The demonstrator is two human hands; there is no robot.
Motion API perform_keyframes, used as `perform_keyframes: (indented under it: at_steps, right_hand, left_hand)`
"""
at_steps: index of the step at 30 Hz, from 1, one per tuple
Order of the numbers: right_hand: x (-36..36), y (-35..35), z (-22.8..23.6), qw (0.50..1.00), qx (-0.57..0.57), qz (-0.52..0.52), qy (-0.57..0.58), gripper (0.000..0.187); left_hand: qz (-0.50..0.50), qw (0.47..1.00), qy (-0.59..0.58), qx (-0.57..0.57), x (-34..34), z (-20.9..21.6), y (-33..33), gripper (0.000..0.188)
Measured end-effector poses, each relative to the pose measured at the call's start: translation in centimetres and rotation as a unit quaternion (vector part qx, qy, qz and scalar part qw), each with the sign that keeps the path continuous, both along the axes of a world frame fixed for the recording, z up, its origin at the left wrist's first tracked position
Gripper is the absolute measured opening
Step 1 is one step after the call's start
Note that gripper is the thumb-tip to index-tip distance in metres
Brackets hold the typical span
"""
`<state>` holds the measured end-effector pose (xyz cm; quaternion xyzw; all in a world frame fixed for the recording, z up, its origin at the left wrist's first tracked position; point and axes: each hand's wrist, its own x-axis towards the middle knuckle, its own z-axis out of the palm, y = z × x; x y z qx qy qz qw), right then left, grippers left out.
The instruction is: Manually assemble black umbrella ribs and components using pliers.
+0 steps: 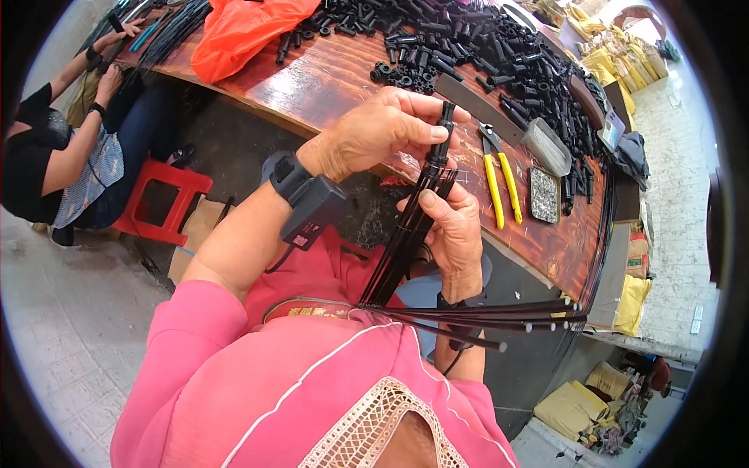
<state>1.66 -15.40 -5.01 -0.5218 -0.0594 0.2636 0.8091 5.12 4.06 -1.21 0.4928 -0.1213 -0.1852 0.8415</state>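
Observation:
Upright before me stands a slim black plastic fitting (439, 152), set at the top end of a bundle of thin black rods (398, 251) that look like umbrella ribs. My left hand (373, 131) pinches the fitting near its top between thumb and fingers. Lower down, my right hand (456, 234) is closed around the upper part of the rods, thumb in front. The bundle slants down to my lap. From there, several rods with pale round ends (499, 320) stick out to the right over my right wrist.
On the wooden table (328, 74) lie yellow-handled pliers (500, 175), a tin of small metal bits (544, 195), a clear plastic box (548, 147) and heaped black plastic parts (468, 39). An orange-red bag (242, 35) rests at its far left. A co-worker (78, 148) sits left, by a red stool (165, 199).

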Motion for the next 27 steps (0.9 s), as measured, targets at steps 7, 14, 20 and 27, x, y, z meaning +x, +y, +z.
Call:
perform_keyframes:
  at_steps: [7, 14, 20, 27]
  right_hand:
    - [0.2, -0.1, 0.0, 1.0, -0.002, 0.006, -0.003, 0.02]
    - [0.5, -0.3, -0.5, 1.0, 0.023, 0.016, 0.008, 0.021]
    - [0.4, -0.3, -0.5, 0.999, 0.043, 0.021, 0.005, 0.02]
    - [0.9, -0.7, -1.7, 0.997, 0.061, 0.04, 0.018, 0.025]
  left_hand:
    - [-0.032, 0.999, -0.023, 0.004, 0.2, 0.1, 0.2, 0.051]
    - [-0.055, 0.991, -0.101, 0.064, 0.6, 0.6, 0.5, 0.049]
    - [-0.043, 0.993, -0.102, 0.04, 0.3, 0.5, 0.5, 0.066]
    - [-0.01, 0.988, -0.148, 0.047, -1.5, 1.1, -0.4, 0.085]
